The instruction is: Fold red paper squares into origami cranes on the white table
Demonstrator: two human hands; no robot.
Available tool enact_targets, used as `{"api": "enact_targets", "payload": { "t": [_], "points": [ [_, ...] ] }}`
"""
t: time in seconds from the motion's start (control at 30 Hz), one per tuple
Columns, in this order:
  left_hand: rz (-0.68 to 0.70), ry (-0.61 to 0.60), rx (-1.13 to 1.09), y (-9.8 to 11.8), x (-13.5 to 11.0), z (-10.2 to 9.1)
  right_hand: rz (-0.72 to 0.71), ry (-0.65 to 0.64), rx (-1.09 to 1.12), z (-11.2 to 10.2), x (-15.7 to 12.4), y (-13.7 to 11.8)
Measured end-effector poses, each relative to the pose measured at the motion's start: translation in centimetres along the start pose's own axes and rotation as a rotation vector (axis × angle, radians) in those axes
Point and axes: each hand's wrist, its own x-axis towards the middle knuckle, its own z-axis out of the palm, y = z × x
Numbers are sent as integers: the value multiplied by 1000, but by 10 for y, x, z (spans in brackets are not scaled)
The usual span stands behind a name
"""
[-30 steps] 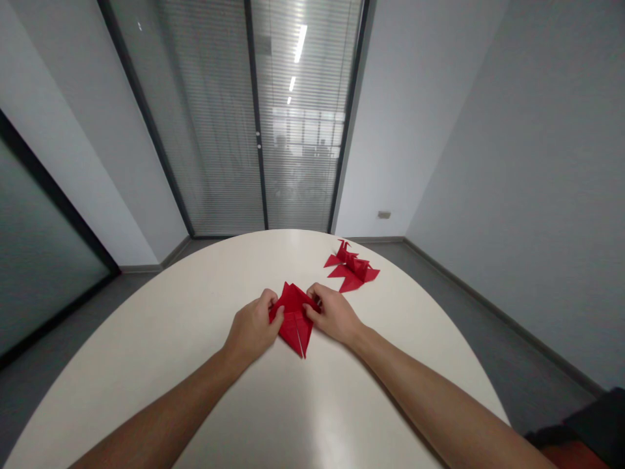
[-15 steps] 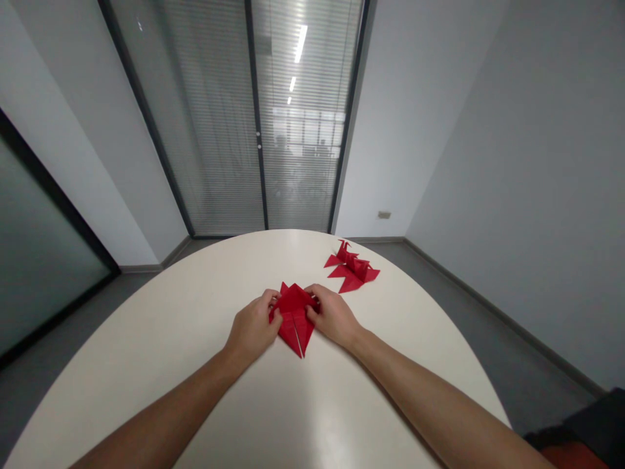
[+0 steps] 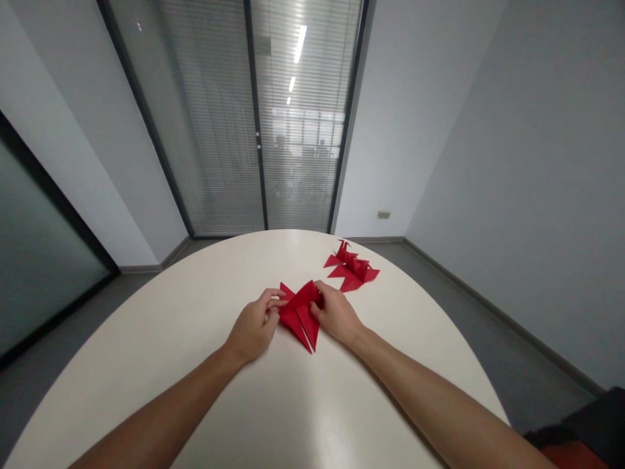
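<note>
Leftmost, a frosted glass panel [image 3: 43, 241] in a black frame stands beyond the edge of the round, off-white, glossy table [image 3: 146, 326]. Next, tall glass panels with grey horizontal blinds [image 3: 219, 163] rise behind the table's far edge. Bare left hand [image 3: 251, 329]: fingers bent, tips at the left edge of the folded red paper piece [image 3: 301, 301]; contact likely at the fingertips, but whether they pinch the sheet is not determinable from this angle. Paper piece located between the two hands, above the table's middle; upper part a broad slanted flap, a pointed corner projecting at upper left, two narrow points directed toward the wearer with a thin slit between them. Bare right hand [image 3: 336, 312]: thumb on the near face, fingers behind, gripping the paper's right side. Just beyond and to the right, near the far edge, red folded-paper cranes [image 3: 352, 270] sit close together, wings spread; exact count unclear owing to overlap. Further right, a small pale rectangular wall plate [image 3: 384, 215] is set low on the white wall [image 3: 410, 117].
</note>
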Motion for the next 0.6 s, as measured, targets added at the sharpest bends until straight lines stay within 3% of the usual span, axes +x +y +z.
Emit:
{"api": "enact_targets", "payload": {
  "t": [0.6],
  "points": [
    [-2,-7,-9,-5,2,5,29,-9,91,-1,0,-3]
  ]
}}
